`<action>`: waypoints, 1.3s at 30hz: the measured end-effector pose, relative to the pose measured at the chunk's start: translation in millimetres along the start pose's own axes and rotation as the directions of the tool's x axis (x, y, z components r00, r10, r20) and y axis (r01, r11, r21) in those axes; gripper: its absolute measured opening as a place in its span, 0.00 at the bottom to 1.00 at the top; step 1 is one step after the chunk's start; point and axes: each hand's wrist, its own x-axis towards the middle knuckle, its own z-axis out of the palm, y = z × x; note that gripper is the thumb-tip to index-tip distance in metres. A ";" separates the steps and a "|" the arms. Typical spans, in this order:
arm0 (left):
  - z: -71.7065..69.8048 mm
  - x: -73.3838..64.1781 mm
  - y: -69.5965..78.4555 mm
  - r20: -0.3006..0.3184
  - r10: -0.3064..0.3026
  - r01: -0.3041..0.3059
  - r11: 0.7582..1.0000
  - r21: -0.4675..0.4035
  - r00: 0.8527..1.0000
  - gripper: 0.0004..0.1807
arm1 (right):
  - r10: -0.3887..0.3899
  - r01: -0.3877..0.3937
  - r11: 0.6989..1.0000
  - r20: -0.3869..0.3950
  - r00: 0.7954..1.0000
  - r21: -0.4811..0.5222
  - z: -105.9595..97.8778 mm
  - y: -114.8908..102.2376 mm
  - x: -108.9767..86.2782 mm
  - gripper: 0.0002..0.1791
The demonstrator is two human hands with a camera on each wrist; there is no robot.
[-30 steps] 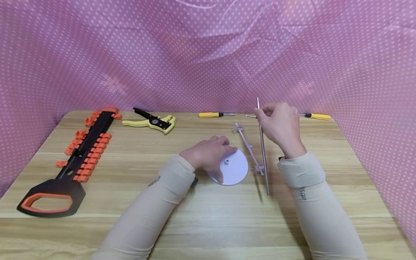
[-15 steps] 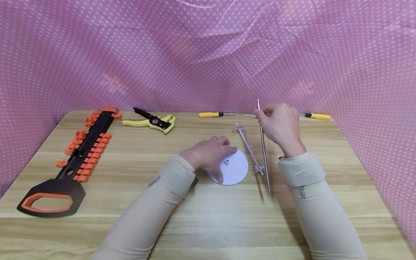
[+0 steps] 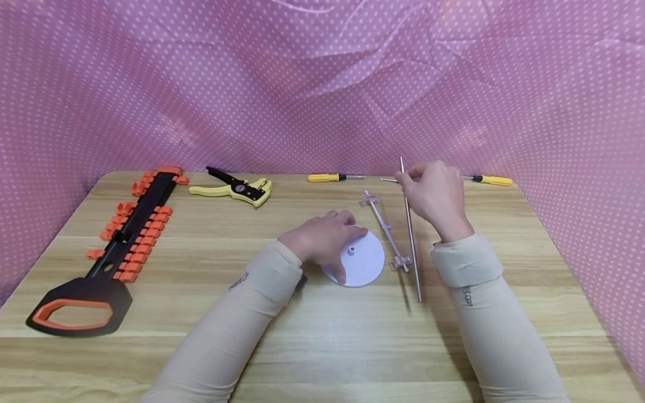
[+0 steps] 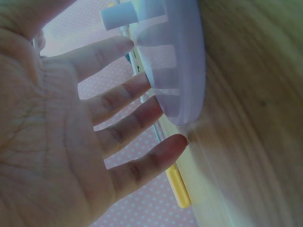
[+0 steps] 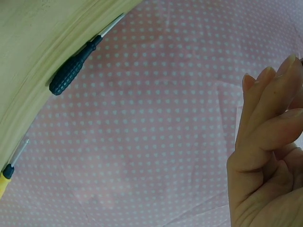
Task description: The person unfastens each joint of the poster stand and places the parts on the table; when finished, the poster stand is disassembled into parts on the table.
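My left hand (image 3: 325, 240) rests on a white round base (image 3: 363, 266) that lies on the table, with a short tube standing up at its middle. In the left wrist view the fingers are spread and nearly straight, fingertips at the base's (image 4: 187, 71) surface. My right hand (image 3: 435, 193) pinches a thin metal rod (image 3: 410, 235) near its upper end, between thumb and fingers. The rod slants beside a thin white plastic bar (image 3: 384, 226) with clear clips at both ends. In the right wrist view the right hand (image 5: 270, 137) shows curled fingers; the rod is mostly out of frame.
A black rack with orange clips (image 3: 123, 235) lies at the left. Yellow wire strippers (image 3: 242, 189) and a yellow screwdriver (image 3: 327, 178) lie along the back edge. Another yellow screwdriver (image 3: 494, 180) is at back right. A black-handled screwdriver (image 5: 73, 71) shows in the right wrist view.
The metal rod's upper end has dropped slightly, and its lower end has shifted a little to the right. My left hand and the round base have stayed in place.
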 end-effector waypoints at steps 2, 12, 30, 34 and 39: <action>-0.3 -0.2 0.1 0.001 0.001 -0.001 1.000 -0.003 1.000 0.62 | 0.004 -0.004 1.000 0.005 1.000 -0.005 0.4 1.0 0.4 0.19; -0.8 -1.0 0.4 0.003 -0.001 0.001 1.000 -0.006 1.000 0.61 | 0.006 -0.005 1.000 0.026 1.000 -0.016 2.5 3.4 1.6 0.19; -1.3 -1.9 0.8 0.003 -0.004 0.004 1.000 -0.006 1.000 0.61 | -0.003 0.005 0.999 0.037 0.999 -0.050 6.8 11.6 5.4 0.18; -1.0 -1.7 0.8 0.004 -0.006 0.006 1.000 -0.007 1.000 0.61 | 0.007 -0.004 0.998 0.056 0.998 -0.055 7.7 13.0 5.3 0.18; -0.7 -1.4 0.7 0.007 -0.009 0.009 1.000 -0.010 1.000 0.61 | 0.027 -0.021 0.998 0.088 0.996 -0.063 8.6 14.5 5.3 0.19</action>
